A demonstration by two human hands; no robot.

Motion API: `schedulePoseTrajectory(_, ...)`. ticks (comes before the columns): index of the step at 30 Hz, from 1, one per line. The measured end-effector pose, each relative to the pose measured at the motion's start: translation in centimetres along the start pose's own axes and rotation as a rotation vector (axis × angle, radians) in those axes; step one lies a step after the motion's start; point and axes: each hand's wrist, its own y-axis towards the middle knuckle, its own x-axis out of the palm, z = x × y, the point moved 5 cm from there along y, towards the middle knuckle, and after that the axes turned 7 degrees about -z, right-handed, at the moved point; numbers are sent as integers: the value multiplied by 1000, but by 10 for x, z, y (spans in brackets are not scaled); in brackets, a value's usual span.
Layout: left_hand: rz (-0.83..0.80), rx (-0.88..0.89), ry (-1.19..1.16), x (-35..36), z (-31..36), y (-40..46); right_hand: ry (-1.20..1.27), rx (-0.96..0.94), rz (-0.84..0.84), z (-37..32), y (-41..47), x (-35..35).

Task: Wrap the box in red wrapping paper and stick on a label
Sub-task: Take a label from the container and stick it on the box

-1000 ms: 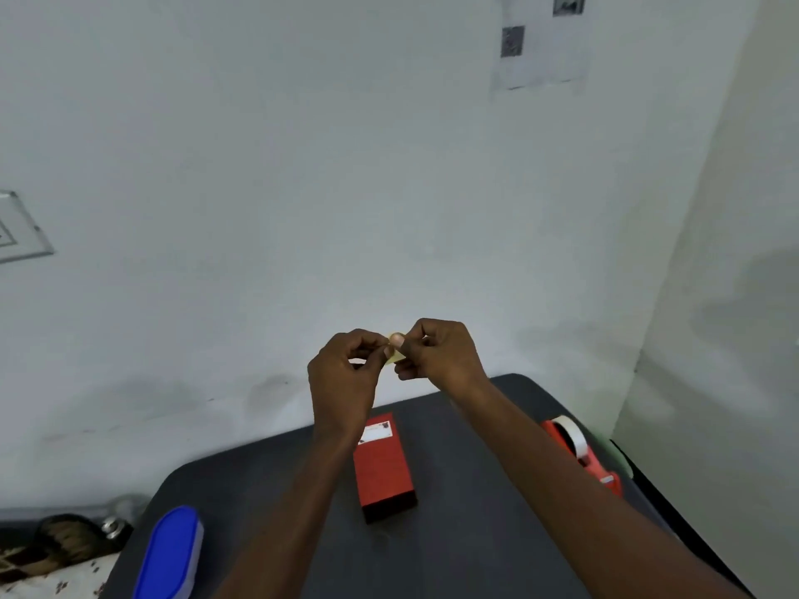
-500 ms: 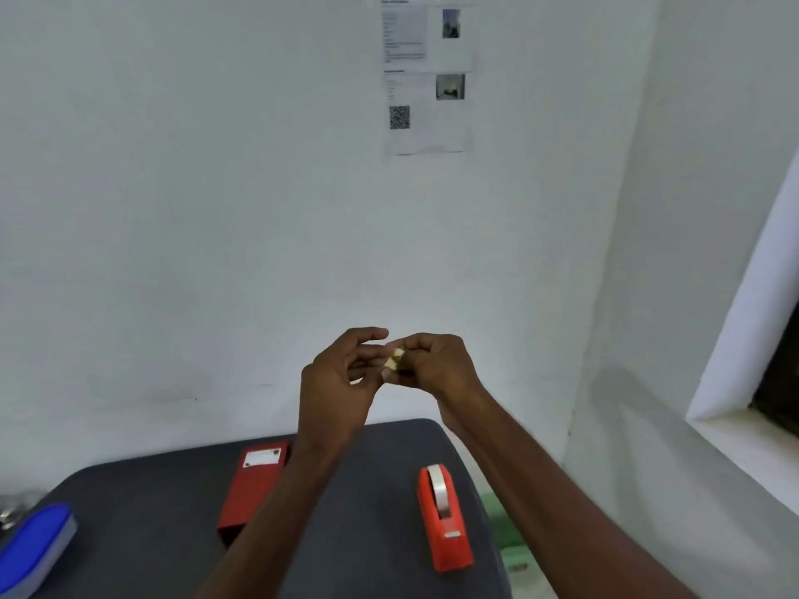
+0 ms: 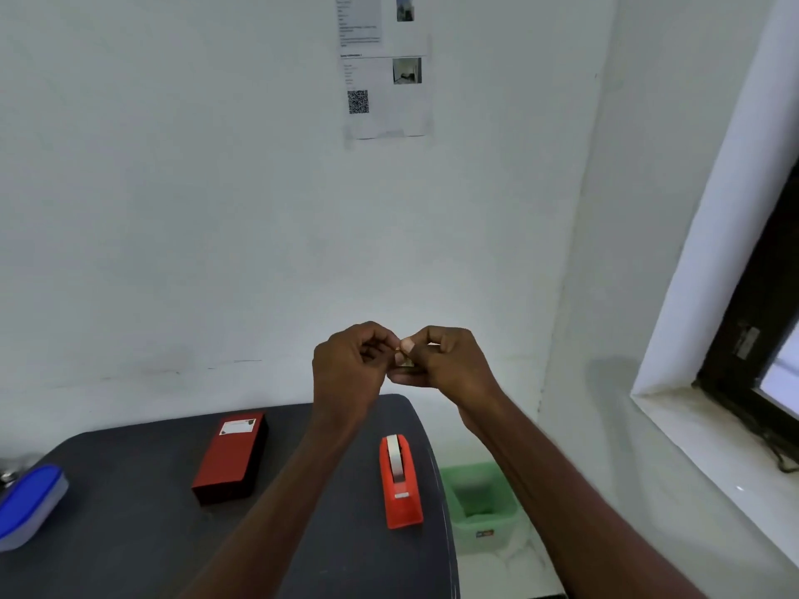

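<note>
Two hands, left hand (image 3: 350, 369) and right hand (image 3: 449, 361), pinching one small scrap (image 3: 403, 358); one red box (image 3: 231, 458).

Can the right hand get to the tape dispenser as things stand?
Probably yes, but not free-handed: the right hand and left hand both pinch a small scrap above the table. The tape dispenser stands uncovered below, nothing between.

Viewpoint: head-worn, one wide-angle camera.
Facing: forward at the wall (image 3: 216, 188), tilted slightly down over the table (image 3: 129, 533).
Nearness: hands (image 3: 402, 361) were close, raised at centre.
</note>
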Motion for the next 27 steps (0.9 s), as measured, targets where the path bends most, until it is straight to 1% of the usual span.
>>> schedulePoseTrajectory(3,49,39,-24,11,6,-6,-22,41,-47,0,-5,-10)
schedulePoseTrajectory(6,61,78,-53,23,12,-8,-19,95,-94,8,-11,-18)
schedulePoseTrajectory(8,21,73,-76,34,10,-2,11,104,-82,12,-11,-27)
schedulePoseTrajectory(10,-57,40,-82,49,8,-2,55,123,-55,20,-13,-41)
schedulePoseTrajectory(14,-206,4,-77,84,2,1,89,142,53,35,-12,-76)
schedulePoseTrajectory(16,-247,-62,-137,100,-4,8,96,146,97,42,-8,-93)
schedulePoseTrajectory(18,-258,-189,-299,120,-12,13,103,151,107,50,-2,-110)
schedulePoseTrajectory(20,-227,-319,-508,147,-19,17,104,173,115,59,6,-135)
schedulePoseTrajectory(22,-170,-419,-628,185,-29,24,102,201,125,73,17,-173)
schedulePoseTrajectory(25,-144,-530,-653,237,-41,32,74,257,168,94,31,-228)
schedulePoseTrajectory(26,-139,-575,-661,275,-46,38,52,289,156,107,41,-261)
schedulePoseTrajectory(27,-148,-606,-671,280,-50,35,41,305,166,111,39,-264)
